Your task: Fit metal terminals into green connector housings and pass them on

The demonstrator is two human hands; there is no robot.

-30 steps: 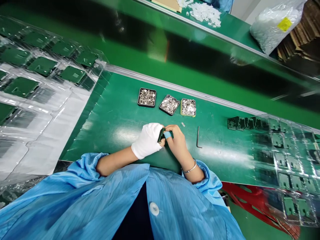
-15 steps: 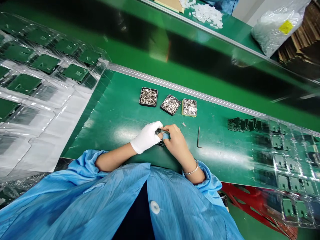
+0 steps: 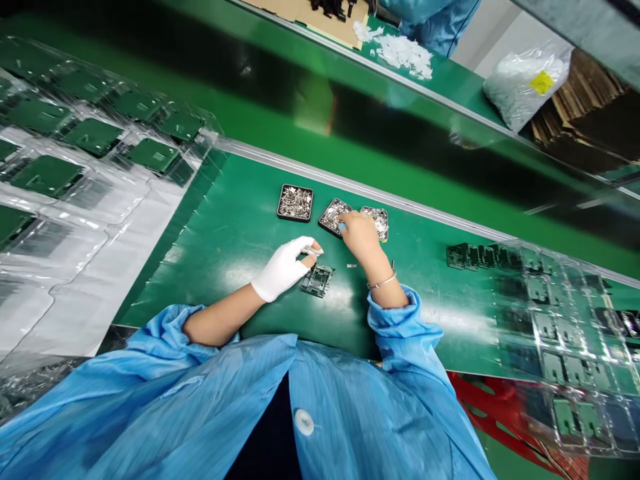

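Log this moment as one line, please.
left hand: gloved, at circuit board's edge | right hand: fingers at middle tray, shiny parts inside | board: on green table | loose piece: beside board

board (image 3: 317,281) is out of both hands, now lying on the bench (image 3: 240,223); left hand (image 3: 284,268) is loosened beside its upper left corner; right hand (image 3: 361,235) is now at the middle tin (image 3: 331,215); hex key (image 3: 393,265) is now mostly hidden by right forearm
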